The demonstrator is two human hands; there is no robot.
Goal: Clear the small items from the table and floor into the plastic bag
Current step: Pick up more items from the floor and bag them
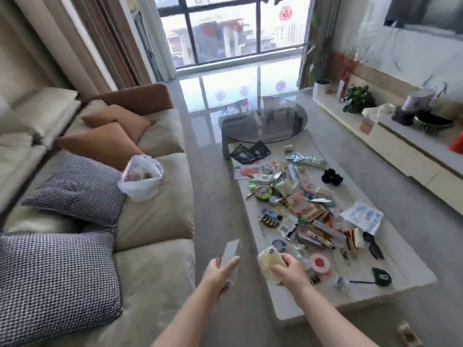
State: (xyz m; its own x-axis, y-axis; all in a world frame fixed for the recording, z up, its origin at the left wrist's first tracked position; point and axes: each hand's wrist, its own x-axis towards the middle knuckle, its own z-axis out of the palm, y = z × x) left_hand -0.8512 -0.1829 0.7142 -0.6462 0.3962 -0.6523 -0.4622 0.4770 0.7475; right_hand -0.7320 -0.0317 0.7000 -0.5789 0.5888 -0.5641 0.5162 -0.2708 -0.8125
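A white plastic bag (140, 180) sits open on the beige sofa (160, 221), with some items inside. The pale coffee table (406, 269) carries a heap of several small items (298, 196): packets, wrappers, hair clips, a black scrunchie (331, 176). My left hand (220, 271) grips a pale flat packet (231, 251) over the floor between sofa and table. My right hand (288, 270) holds a yellowish packet (269, 262) at the table's near left edge.
Checked cushions (75, 189) and orange cushions lie on the sofa at left. A round glass table (263, 118) stands beyond the coffee table. A low white cabinet (400, 149) with plants runs along the right wall. A small object (407, 334) lies on the floor at lower right.
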